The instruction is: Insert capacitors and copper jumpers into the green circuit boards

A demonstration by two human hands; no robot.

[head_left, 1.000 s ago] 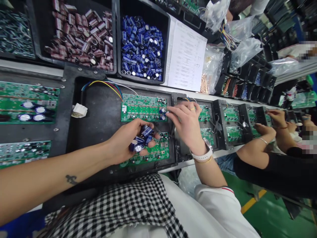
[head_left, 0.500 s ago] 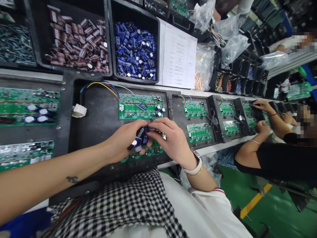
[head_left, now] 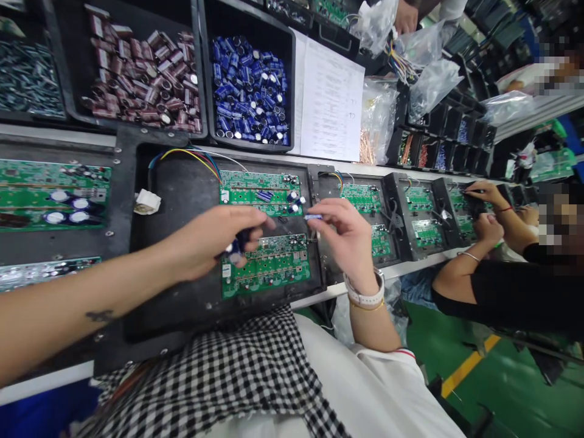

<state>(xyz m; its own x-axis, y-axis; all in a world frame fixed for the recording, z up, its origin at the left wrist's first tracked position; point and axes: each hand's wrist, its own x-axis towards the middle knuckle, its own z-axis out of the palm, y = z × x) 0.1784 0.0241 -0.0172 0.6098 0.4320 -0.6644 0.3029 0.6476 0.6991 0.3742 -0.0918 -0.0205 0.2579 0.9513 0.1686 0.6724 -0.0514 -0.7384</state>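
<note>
Small blue cylindrical capacitor (head_left: 312, 216), pinched between thumb and forefinger of the right hand (head_left: 344, 240), hanging just off the right edge of the upper green circuit board (head_left: 260, 194). Judged light and rigid, smooth-sleeved and a little slippery; thin wire legs likely easy to bend, so best gripped on the body, not the leads. Remaining right fingers loosely curled, narrow.

At nine o'clock from it, left hand (head_left: 214, 240) cupped shut around a clutch of blue capacitors (head_left: 233, 250), only a few showing past the fingers; hovering over the gap between the upper board and the lower green circuit board (head_left: 267, 265). Both boards seated in a black moulded carrier tray (head_left: 182, 213), coloured wires (head_left: 191, 157) trailing from the upper board toward ten o'clock.

At twelve o'clock, black bin of blue capacitors (head_left: 249, 91); beside it at eleven, black bin of maroon capacitors (head_left: 141, 76). White printed sheet (head_left: 326, 103) at one o'clock. At three o'clock, further trays with green boards and another person's hands (head_left: 483, 213) at work.
</note>
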